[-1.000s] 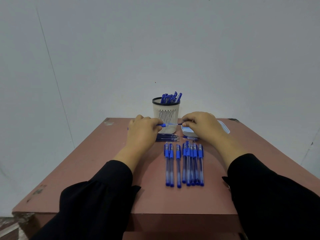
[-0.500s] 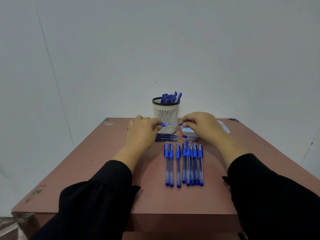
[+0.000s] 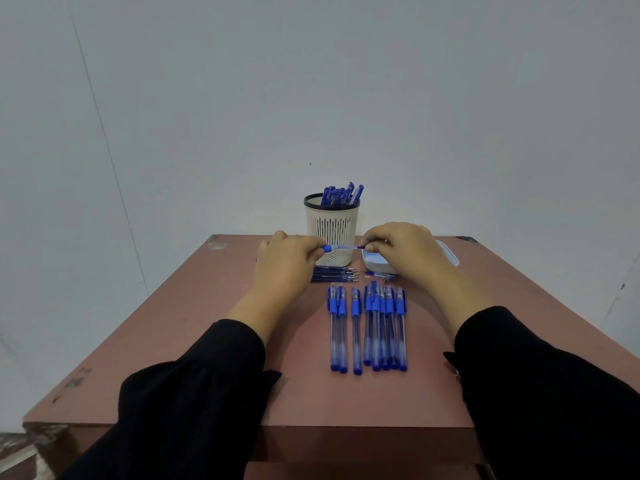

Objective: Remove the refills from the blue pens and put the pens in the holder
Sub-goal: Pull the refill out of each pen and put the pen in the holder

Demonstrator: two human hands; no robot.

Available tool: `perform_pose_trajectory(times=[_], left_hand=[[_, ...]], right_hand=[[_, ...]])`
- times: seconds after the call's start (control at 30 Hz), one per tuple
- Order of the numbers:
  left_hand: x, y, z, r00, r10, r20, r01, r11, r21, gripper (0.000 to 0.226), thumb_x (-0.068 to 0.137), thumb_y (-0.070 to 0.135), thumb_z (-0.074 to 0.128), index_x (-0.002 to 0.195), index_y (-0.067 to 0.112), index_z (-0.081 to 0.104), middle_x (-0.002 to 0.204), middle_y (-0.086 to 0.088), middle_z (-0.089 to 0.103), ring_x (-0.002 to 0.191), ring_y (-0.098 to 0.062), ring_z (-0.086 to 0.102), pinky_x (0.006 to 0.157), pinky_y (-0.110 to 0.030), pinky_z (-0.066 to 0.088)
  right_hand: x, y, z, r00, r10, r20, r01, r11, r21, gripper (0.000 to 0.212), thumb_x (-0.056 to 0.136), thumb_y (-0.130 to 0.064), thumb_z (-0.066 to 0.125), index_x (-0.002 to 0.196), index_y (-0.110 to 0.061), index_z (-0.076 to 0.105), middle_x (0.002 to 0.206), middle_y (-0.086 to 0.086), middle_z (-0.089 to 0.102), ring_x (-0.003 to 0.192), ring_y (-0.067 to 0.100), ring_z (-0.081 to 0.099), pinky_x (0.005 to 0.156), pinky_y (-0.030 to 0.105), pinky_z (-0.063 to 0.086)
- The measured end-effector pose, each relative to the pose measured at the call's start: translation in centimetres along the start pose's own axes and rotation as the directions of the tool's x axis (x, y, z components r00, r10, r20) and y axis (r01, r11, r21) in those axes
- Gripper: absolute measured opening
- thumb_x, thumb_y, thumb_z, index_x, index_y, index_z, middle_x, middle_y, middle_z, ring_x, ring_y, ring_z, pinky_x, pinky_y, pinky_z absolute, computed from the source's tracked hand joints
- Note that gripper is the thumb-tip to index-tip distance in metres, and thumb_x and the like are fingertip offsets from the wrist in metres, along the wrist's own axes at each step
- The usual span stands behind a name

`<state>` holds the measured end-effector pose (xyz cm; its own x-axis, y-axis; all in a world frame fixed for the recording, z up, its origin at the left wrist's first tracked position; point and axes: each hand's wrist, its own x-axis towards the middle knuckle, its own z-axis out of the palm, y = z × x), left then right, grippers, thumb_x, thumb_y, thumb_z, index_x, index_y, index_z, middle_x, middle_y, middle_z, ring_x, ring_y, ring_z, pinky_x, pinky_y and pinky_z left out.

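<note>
A blue pen (image 3: 341,247) is held level in front of the holder (image 3: 331,230). My left hand (image 3: 285,268) grips its left end and my right hand (image 3: 405,254) pinches its right tip. The cream slotted holder with a black rim stands at the table's far middle with several blue pens in it. Several capped blue pens (image 3: 369,329) lie in a row in the middle of the table. A small pile of dark refills (image 3: 334,274) lies just below the holder, partly hidden by my left hand.
A shallow light-blue tray (image 3: 377,263) sits right of the holder, mostly under my right hand. A loose pen part (image 3: 381,275) lies in front of it. The reddish-brown table (image 3: 173,341) stands against a pale wall, with worn edges at its left.
</note>
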<state>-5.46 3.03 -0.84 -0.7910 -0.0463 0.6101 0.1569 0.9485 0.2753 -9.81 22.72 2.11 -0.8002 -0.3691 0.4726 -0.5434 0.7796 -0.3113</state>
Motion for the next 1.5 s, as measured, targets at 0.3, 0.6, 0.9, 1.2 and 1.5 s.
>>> perform_pose_trajectory(times=[0.3, 0.6, 0.9, 1.2, 1.5], left_hand=[[-0.1, 0.4, -0.2, 1.0, 0.009, -0.012, -0.009, 1.0, -0.001, 0.024, 0.094, 0.033, 0.051, 0.114, 0.035, 0.065, 0.1, 0.006, 0.067, 0.099, -0.019, 0.043, 0.085, -0.034, 0.028], [-0.2, 0.5, 0.1, 0.997, 0.083, 0.003, -0.083, 0.997, 0.0, 0.025, 0.096, 0.037, 0.047, 0.115, 0.035, 0.063, 0.103, 0.007, 0.068, 0.099, -0.018, 0.045, 0.081, -0.031, 0.024], [0.0, 0.1, -0.3, 1.0, -0.009, -0.023, 0.009, 1.0, 0.001, 0.025, 0.097, 0.036, 0.046, 0.115, 0.035, 0.064, 0.094, 0.005, 0.066, 0.099, -0.019, 0.044, 0.085, -0.034, 0.03], [-0.1, 0.3, 0.0, 0.994, 0.105, 0.033, -0.103, 0.993, -0.054, 0.025, 0.096, 0.033, 0.049, 0.115, 0.032, 0.065, 0.105, 0.007, 0.068, 0.096, -0.017, 0.043, 0.083, -0.033, 0.029], [-0.1, 0.1, -0.1, 0.999, 0.049, -0.007, -0.05, 0.997, -0.051, 0.024, 0.096, 0.033, 0.049, 0.113, 0.032, 0.065, 0.1, 0.007, 0.069, 0.095, -0.018, 0.044, 0.087, -0.036, 0.034]], right_hand=[[0.0, -0.3, 0.3, 0.999, -0.002, 0.038, 0.001, 1.0, 0.021, 0.017, 0.093, -0.025, 0.056, 0.098, -0.028, 0.072, 0.106, -0.009, 0.07, 0.103, 0.013, 0.059, 0.101, 0.042, 0.037], [-0.8, -1.5, 1.2, 0.994, -0.019, 0.109, -0.034, 0.885, 0.464, 0.04, 0.091, -0.015, 0.062, 0.126, -0.033, 0.059, 0.105, -0.012, 0.067, 0.085, 0.017, 0.066, 0.071, 0.017, 0.048], [0.2, 2.1, -0.2, 0.987, 0.16, 0.006, -0.159, 0.978, 0.134, 0.022, 0.078, -0.019, 0.073, 0.072, -0.035, 0.06, 0.077, -0.016, 0.062, 0.086, 0.013, 0.059, 0.084, 0.036, 0.047], [-0.2, -0.5, 0.7, 0.994, 0.009, 0.113, -0.042, 0.953, 0.299, 0.012, 0.086, -0.018, 0.066, 0.086, -0.029, 0.07, 0.095, -0.006, 0.069, 0.095, 0.011, 0.06, 0.09, 0.035, 0.049], [0.0, 2.3, -0.7, 0.949, 0.203, 0.242, -0.206, 0.978, -0.012, 0.007, 0.074, -0.023, 0.077, 0.078, -0.03, 0.077, 0.079, -0.016, 0.069, 0.082, 0.005, 0.063, 0.08, 0.03, 0.051]])
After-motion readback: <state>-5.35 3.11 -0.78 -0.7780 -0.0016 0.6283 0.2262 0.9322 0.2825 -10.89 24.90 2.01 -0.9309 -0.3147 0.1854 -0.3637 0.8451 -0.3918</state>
